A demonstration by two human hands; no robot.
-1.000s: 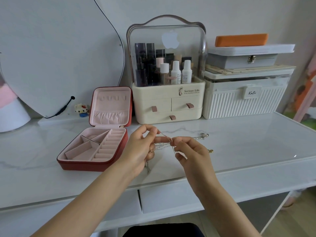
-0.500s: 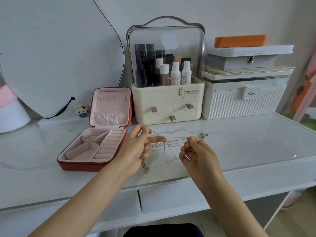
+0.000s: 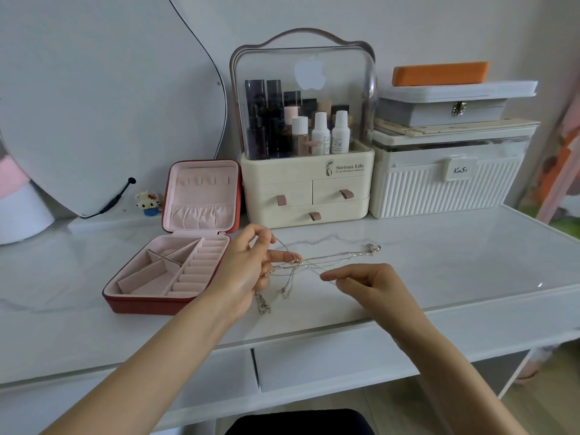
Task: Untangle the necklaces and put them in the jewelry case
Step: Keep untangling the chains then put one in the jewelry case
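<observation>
Both hands had drawn apart since a second before, when they met over one knot; the chains were now stretched between them. Left hand point(image 3: 248, 271) was raised just above the tabletop point(image 3: 439, 277), thumb and fingers pinching several strands of the necklaces point(image 3: 314, 265). Right hand point(image 3: 373, 285) sat lower and nearer the front edge, forefinger and thumb closed on a strand end, the other fingers curled. Thin silver chains ran crossing between the two grips; one strand reached back to a small clasp or pendant point(image 3: 373, 248) lying on the surface, and two loose ends hung down below the left hand, touching the tabletop. Still tangled, none in the case.

Jewelry case point(image 3: 166, 277), red outside, pink lining, lay open just left of the left hand, lid propped upright, compartments and ring rolls bare.

Surface: white marble-look top, glossy, with a shallow drawer front beneath. Along the back wall, left to right: a large curved mirror point(image 3: 110, 98) with a dark cable, a small toy figure point(image 3: 147, 202) at its foot, a cream cosmetic organiser point(image 3: 307, 189) with clear domed cover, bottles inside and three drawers, then a white ribbed storage box point(image 3: 445, 183) stacked with a grey latched box point(image 3: 439, 111) and an orange block point(image 3: 439, 73) on top. Wall pale and plain. Wooden floor showed at lower right.
</observation>
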